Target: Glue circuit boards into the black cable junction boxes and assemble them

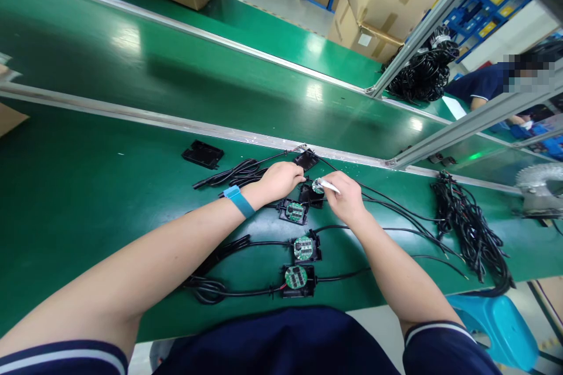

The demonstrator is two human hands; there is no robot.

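My left hand point(285, 180) is closed in a pinch beside a black cable end; what lies between its fingertips is too small to make out. My right hand point(345, 199) grips a slim white tool point(329, 186), whose tip is at a round green circuit board point(317, 185). Under that board is a black plastic case point(311, 198). Closer to my body, three more round boards sit in open black cases with cables on both sides: one board point(294, 211) just below my hands, another board point(303, 248) in the middle, and the nearest board point(296, 277).
Loose black case parts point(203, 154) lie at the back of the green table point(109, 199). Coiled cables point(209, 287) are on the left, a cable bundle point(472, 228) on the right. A metal rail point(197, 126) runs behind. A person point(479, 85) is at the far right, above a blue stool point(505, 328).
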